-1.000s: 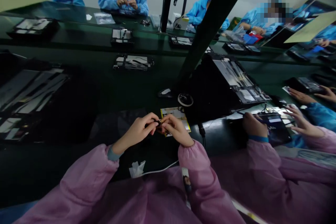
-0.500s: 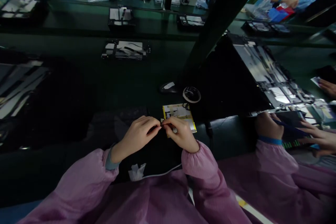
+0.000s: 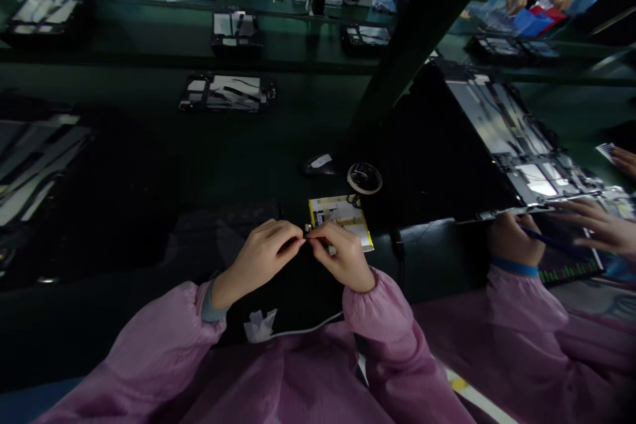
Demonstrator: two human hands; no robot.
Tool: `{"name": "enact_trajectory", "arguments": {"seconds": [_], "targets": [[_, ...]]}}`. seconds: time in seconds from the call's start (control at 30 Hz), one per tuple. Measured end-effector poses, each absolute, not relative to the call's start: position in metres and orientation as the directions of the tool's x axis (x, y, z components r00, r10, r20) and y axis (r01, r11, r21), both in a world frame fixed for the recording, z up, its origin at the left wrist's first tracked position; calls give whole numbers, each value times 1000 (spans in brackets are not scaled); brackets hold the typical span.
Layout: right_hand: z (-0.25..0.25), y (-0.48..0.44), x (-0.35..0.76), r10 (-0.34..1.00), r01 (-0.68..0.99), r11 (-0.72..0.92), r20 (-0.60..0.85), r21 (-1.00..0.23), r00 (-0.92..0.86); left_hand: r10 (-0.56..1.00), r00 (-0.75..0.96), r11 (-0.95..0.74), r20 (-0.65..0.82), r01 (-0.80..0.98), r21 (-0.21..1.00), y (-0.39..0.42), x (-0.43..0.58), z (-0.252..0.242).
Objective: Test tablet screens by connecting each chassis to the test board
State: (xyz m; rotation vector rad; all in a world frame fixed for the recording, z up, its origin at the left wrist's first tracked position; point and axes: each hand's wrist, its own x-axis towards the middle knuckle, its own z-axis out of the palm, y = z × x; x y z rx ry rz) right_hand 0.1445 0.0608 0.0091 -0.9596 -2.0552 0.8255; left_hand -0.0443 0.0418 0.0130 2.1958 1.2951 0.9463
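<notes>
My left hand (image 3: 268,250) and my right hand (image 3: 345,255) meet at the fingertips in front of me, both in a pinch. A tiny piece with a shiny patch (image 3: 307,228) shows between them; it is too small to name. Just behind my right hand lies a flat silvery pack with yellow edges (image 3: 355,207), like a battery, partly covered by my fingers. A white-rimmed round dish (image 3: 364,178) touches its far edge. To the left of the dish rests a dark, mouse-shaped object with a white label (image 3: 318,163).
An opened device assembly (image 3: 228,93) lies farther back, with more on the rear strip. Large panels stand at left (image 3: 34,165) and right (image 3: 507,132). A dark post (image 3: 397,73) slants across. At right, a co-worker's hand (image 3: 517,238) holds a dark screen. Crumpled plastic (image 3: 260,326) lies near me.
My hands stay nearly still in their pinch. The device assembly behind has slid left, while those on the rear strip have shifted right. The co-worker's hand at right has moved over the screen.
</notes>
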Motion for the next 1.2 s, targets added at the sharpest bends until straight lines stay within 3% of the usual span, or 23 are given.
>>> {"name": "enact_trajectory", "arguments": {"seconds": [0.9, 1.2], "targets": [[7, 60, 138, 810, 416, 563, 377, -715, -448, 898, 324, -438, 299, 582, 685, 39, -41, 11], [8, 62, 146, 800, 377, 536, 310, -755, -514, 928, 341, -328, 149, 558, 762, 38, -41, 7]]}}
